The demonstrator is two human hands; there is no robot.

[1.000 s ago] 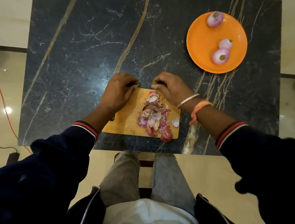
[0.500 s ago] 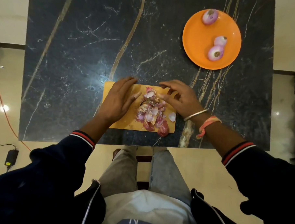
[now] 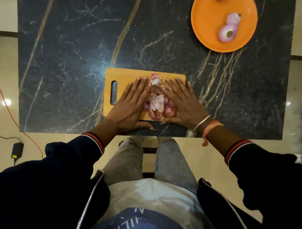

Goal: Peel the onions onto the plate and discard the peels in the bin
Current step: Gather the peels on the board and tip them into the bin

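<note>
Left hand point(image 3: 130, 104), curled at the far edge of the cutting board point(image 3: 121, 74) a second ago, now lies flat, fingers point(image 3: 139, 87) straight and holding nothing, pressed against the peels point(image 3: 157, 101) heaped mid-board. The right hand point(image 3: 182, 103) mirrors it on the pile's other side, likewise flat and empty. Reads as peeling done and gathering begun, pile hemmed between both hands for the bin, which is not in view. Far right on the desk point(image 3: 80, 42), the orange plate point(image 3: 209, 18) holds two peeled onions point(image 3: 227, 32) touching, a third cut off at the frame's top.
</note>
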